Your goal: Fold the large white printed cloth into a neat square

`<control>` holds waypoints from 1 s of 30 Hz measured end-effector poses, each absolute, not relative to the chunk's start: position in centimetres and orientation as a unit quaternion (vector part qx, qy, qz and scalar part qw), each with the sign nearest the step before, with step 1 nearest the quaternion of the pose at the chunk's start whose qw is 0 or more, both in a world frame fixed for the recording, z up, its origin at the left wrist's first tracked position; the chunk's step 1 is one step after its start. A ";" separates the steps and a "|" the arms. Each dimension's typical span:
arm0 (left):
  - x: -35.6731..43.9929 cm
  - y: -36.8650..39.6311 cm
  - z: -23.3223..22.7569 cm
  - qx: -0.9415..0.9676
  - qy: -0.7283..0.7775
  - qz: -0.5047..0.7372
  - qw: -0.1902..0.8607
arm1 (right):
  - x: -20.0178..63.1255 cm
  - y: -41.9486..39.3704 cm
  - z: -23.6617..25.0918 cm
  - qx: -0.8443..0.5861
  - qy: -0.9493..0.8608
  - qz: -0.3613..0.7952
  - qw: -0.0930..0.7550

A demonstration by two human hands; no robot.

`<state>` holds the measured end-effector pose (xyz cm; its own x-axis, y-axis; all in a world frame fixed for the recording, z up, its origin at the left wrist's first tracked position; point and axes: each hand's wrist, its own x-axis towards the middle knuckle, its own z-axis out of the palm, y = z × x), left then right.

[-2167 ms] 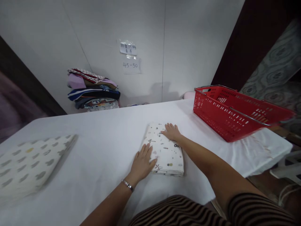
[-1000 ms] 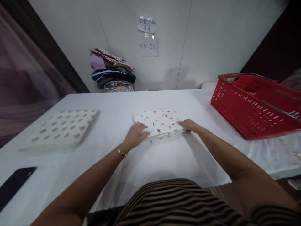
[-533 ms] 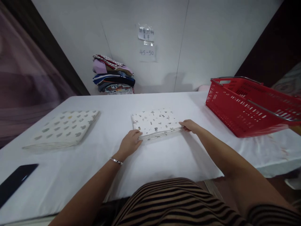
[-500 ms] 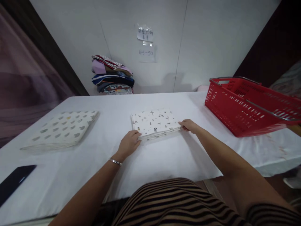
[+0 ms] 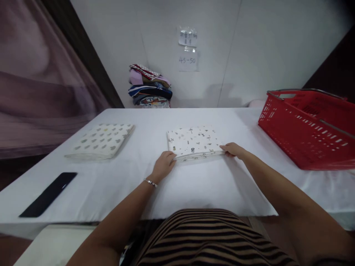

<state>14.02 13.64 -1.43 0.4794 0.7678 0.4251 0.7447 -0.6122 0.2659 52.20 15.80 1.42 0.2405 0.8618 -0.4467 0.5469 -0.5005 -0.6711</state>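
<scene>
- Head view shows us one white table point(image 5: 116, 184), and we count two folded cloths lying flat on it.
- We have both hands on the first of them, a folded patterned cloth point(image 5: 194, 142) with small dark figures, which lies at the middle of the table.
- Our left hand point(image 5: 165, 164) grips its near left corner, fingers curled over the edge.
- Our right hand point(image 5: 234, 149) pinches its near right corner, fingers closed on the edge.
- We cannot tell whether the near edge is lifted off the table or resting on it.
- The second is a folded spotted cloth point(image 5: 101, 140), well apart to the left, and neither of our hands touches it.
- We count one bracelet point(image 5: 150, 182), on our left wrist.
- One dark phone point(image 5: 48, 194) lies flat near the table's left front corner.
- One red basket point(image 5: 307, 127) stands on the right side of the table, with a metal handle along its rim.
- One pile of folded clothes point(image 5: 149, 87) sits at the far edge against the wall.
- Two paper notes point(image 5: 188, 50) hang on the wall above, one under the other; the lower one reads 45-50.
</scene>
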 end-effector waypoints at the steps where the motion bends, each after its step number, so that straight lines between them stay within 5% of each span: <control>1: 14.1 13.6 -1.5 0.856 0.445 0.261 0.026 | 52.2 15.9 1.3 -0.762 -0.462 0.411 0.194; 9: 14.3 13.1 -1.6 0.836 0.469 0.283 0.038 | 52.2 15.4 0.5 -0.757 -0.497 0.361 0.223; 13: 14.6 13.0 -0.7 0.835 0.476 0.269 0.055 | 51.6 15.0 1.4 -0.782 -0.572 0.205 0.140; 17: 16.2 13.1 0.4 0.838 0.466 0.282 0.041 | 49.6 14.3 2.0 -0.664 -0.715 0.034 0.215; 22: 18.5 14.1 0.8 0.846 0.458 0.264 0.062 | 46.4 14.0 1.7 -0.431 -0.873 0.048 0.221; 30: 18.7 14.7 1.0 0.841 0.470 0.247 0.103 | 45.3 14.8 1.5 -0.469 -0.857 0.080 0.196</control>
<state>18.70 14.72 1.00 0.4372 0.8410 0.3185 0.7396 -0.5378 0.4046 45.31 14.80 1.52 -0.4827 0.8361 0.2607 0.7736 0.5466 -0.3205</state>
